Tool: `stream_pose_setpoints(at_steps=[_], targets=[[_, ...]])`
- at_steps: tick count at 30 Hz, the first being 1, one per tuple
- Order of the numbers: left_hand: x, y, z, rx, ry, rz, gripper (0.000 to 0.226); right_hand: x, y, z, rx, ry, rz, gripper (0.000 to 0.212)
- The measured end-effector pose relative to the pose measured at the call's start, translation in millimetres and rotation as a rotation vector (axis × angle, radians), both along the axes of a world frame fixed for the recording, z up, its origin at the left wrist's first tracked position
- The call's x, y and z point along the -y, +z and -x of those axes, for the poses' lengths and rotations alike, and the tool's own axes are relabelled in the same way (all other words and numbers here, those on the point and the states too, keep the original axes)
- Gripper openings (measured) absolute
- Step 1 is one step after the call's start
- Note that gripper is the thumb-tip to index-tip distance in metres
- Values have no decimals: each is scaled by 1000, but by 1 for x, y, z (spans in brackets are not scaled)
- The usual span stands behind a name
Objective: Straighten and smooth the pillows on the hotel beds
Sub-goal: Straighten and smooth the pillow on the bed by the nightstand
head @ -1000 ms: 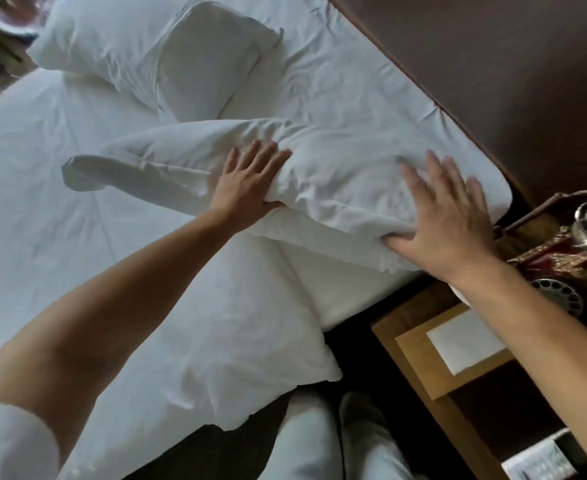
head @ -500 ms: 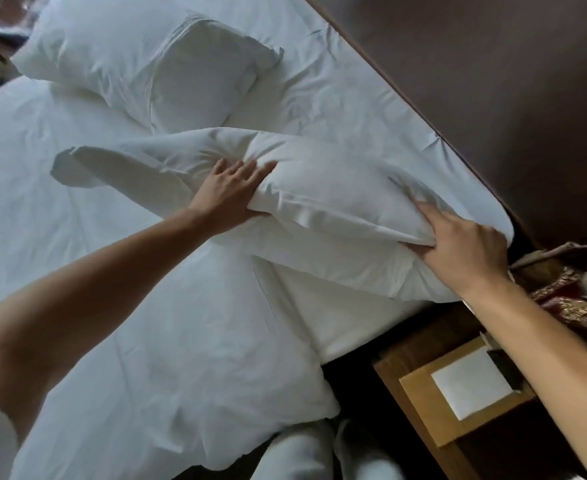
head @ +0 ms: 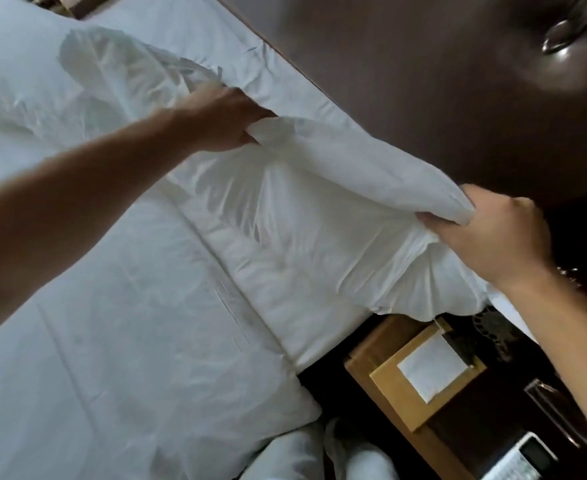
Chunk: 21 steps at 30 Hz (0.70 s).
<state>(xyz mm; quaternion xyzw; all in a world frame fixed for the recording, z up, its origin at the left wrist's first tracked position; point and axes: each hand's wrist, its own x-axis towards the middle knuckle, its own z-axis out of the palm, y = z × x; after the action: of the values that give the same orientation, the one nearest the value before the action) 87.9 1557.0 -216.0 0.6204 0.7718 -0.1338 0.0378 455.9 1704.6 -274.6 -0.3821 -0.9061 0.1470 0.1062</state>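
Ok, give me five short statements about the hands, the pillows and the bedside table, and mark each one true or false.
1. Both hands grip the same pillow. True: the left hand pinches one corner, the right hand another.
2. The right hand lies flat and open on the pillow. False: it is closed on bunched fabric at the corner.
3. A second pillow lies further up the bed. True.
4. The bedside table holds a white sheet of paper on a tan pad. True.
5. The headboard is white. False: it is dark brown.
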Motion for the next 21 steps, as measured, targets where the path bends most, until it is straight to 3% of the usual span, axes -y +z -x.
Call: stream_pose_setpoints(at_steps=[4,8,11,13,15,18,21], targets=[[-46,-28,-27,96,-53,144,58,7,-21,-30,123,-88,79,50],[-66,-47,-28,74,-32,285,84,2,-32,-30,237,-171,148,74],[-69,-26,-18,352,125,365,108,2,-27,-28,128,-105,186,93],[-63,-17,-10,529,224,254,116,12,-23,-15,35,24,175,85],[-65,-17,-17,620,221,129,109,21,-19,0,-40,103,123,71],[-82,-42,-49,485,1,150,104,30,-21,20,-118,98,112,69],[-90,-73,-64,305,-231,198,117,13,-34,13,120,0,76,100]])
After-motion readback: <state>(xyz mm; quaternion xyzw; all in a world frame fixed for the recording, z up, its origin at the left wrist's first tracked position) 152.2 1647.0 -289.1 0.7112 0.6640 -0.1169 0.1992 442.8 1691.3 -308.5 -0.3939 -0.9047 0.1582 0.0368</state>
